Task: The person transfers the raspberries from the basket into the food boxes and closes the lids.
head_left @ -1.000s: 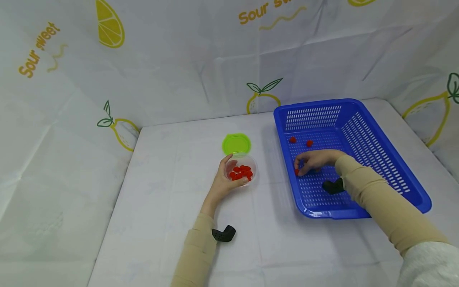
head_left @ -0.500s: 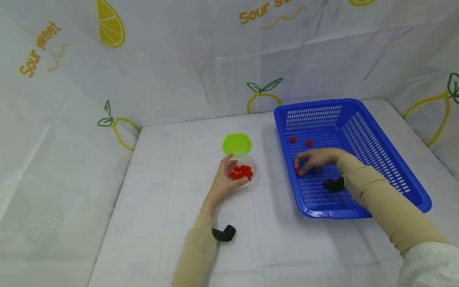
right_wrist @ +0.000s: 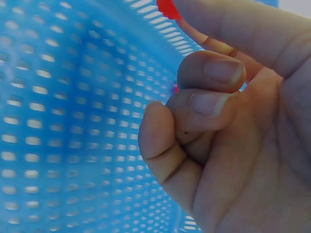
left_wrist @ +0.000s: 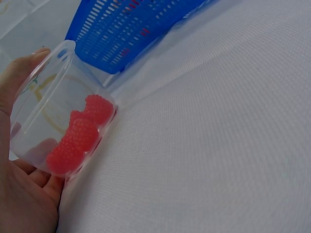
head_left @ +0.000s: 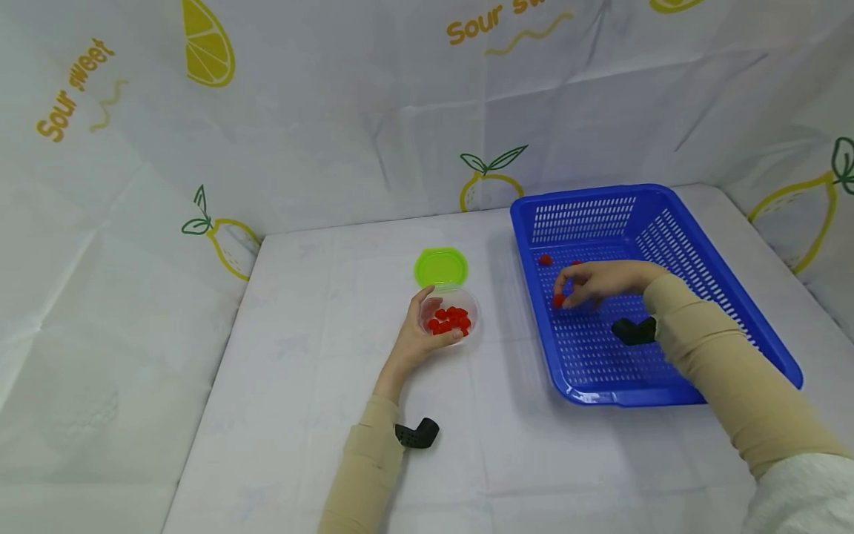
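My left hand (head_left: pixel 412 343) grips a small clear plastic cup (head_left: pixel 474 308) from its left side, thumb at the front. Inside the cup lie several red raspberries (left_wrist: pixel 81 133), heaped at the bottom. Over the blue basket (head_left: pixel 600 371), my right hand (head_left: pixel 600 280) pinches one raspberry (head_left: pixel 558 301) between thumb and index finger, the other fingers curled in the right wrist view. Two more raspberries rest on the basket floor: one raspberry (head_left: pixel 545 259) near the left wall, the other partly hidden behind the right hand.
A green lid (head_left: pixel 440 267) lies flat directly behind the cup; whether it is joined to it I cannot tell. White cloth (head_left: pixel 300 386) covers the table, and a lemon-printed sheet (head_left: pixel 347 148) rises behind. The basket's perforated walls surround my right hand.
With the raspberry between its fingertips, my right hand has moved up and slightly right in the head view, now partly covering another raspberry. The left hand and cup stay put.
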Available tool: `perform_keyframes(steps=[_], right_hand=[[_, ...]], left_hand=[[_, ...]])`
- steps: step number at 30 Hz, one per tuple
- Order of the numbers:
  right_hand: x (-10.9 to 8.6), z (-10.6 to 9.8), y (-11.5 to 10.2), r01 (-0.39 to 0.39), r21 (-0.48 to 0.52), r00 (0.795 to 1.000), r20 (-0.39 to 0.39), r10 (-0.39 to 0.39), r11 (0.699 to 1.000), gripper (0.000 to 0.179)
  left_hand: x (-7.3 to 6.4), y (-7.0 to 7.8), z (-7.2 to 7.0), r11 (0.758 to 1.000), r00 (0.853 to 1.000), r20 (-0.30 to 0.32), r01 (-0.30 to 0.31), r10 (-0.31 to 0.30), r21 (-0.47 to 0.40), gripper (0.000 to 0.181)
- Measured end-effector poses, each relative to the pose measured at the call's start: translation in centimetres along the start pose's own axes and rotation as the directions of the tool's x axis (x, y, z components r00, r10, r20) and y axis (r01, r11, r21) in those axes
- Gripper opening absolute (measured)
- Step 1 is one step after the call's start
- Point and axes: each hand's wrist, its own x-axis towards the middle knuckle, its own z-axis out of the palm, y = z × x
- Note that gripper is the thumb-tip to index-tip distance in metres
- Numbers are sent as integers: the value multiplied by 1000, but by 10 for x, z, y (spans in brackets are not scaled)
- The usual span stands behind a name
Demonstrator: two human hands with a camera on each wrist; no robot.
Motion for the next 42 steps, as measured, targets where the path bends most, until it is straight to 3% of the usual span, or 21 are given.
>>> perform_keyframes(steps=[11, 21, 26, 30, 36, 42], right_hand=[[-19, -16, -24, 33, -10, 991, -129, -34, 999, 36], [-19, -14, -69, 144, -44, 978, -149, -149, 989, 32], [-9, -7, -91, 166, -79, 973, -148, -177, 983, 31], [3, 0, -106, 195, -105, 969, -134, -208, 975, 29], [28, 11, -122, 222, -111, 970, -72, -231, 969, 25], [55, 23, -130, 238, -113, 970, -14, -241, 965, 26]], left_hand=[[0, 1, 0, 1000, 1000, 2, -2, 2, -14, 86], [4, -10, 0, 1000, 1000, -5, 1, -1, -15, 87], [14, -28, 1, 1000, 999, -33, -2, 2, -8, 87], [16, -33, 2, 1000, 998, -54, -18, 18, 6, 87], [16, -30, 1, 1000, 999, -46, -8, 8, -5, 88], [9, -14, 0, 1000, 1000, -8, 1, -1, -26, 89]])
